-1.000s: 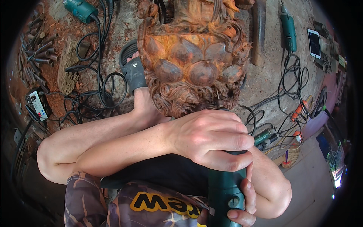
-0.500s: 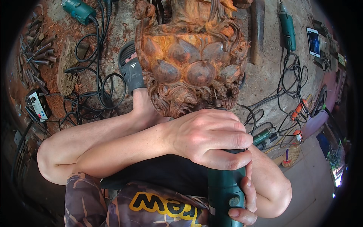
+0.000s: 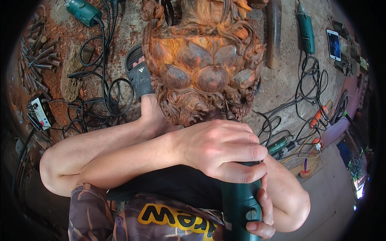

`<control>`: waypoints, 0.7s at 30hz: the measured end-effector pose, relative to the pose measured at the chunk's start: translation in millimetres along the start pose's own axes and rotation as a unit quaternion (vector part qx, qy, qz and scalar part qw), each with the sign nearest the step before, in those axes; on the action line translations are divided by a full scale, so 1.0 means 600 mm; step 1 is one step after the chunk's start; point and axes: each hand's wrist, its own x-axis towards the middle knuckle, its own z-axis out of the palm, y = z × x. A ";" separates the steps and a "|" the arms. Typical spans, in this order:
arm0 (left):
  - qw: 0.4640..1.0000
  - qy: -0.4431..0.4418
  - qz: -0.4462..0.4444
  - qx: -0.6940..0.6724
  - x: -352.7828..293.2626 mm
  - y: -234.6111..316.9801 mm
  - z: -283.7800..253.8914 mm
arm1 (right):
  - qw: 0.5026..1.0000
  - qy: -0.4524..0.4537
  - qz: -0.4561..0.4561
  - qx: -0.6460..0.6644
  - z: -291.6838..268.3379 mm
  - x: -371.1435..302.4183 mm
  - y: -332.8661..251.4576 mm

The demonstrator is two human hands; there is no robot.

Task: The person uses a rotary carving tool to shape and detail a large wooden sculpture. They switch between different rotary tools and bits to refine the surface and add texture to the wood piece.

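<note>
A dark green electric die grinder (image 3: pixel 240 197) points away from me, toward a carved wooden piece (image 3: pixel 212 77). My left hand (image 3: pixel 219 149) is closed over the front of the grinder. Lower down, the fingers of my right hand (image 3: pixel 263 213) curl around its body from the right; most of that hand is hidden. The thin bit (image 3: pixel 227 110) appears beyond my left knuckles, at the carving's near, swirl-covered edge. Whether it touches the wood cannot be made out. The carving is orange-brown, with rounded, petal-like bosses and curling relief.
Another green grinder (image 3: pixel 306 34) lies at right beside a phone (image 3: pixel 333 44); a third green tool (image 3: pixel 83 12) is far left. Black cables (image 3: pixel 105 80) loop over the floor near a control box (image 3: pixel 40 112). My sandalled foot (image 3: pixel 139 72) is against the carving's left side.
My left hand and the grinder's front have shifted slightly toward me and to the left, while the grinder's rear has moved a little right. The carving looks unmoved.
</note>
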 end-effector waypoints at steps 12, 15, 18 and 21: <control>1.000 0.001 0.001 -0.004 0.001 -0.003 -0.003 | 1.000 0.005 0.013 -0.005 0.000 0.001 0.000; 1.000 -0.006 0.003 -0.002 0.000 -0.004 -0.005 | 1.000 0.002 0.018 -0.004 -0.005 -0.001 -0.002; 1.000 -0.008 0.005 0.001 -0.001 -0.005 -0.005 | 1.000 -0.005 0.027 -0.002 -0.009 -0.005 -0.007; 1.000 -0.004 0.004 -0.001 -0.001 -0.006 -0.003 | 0.999 -0.024 0.047 0.004 -0.013 0.001 -0.009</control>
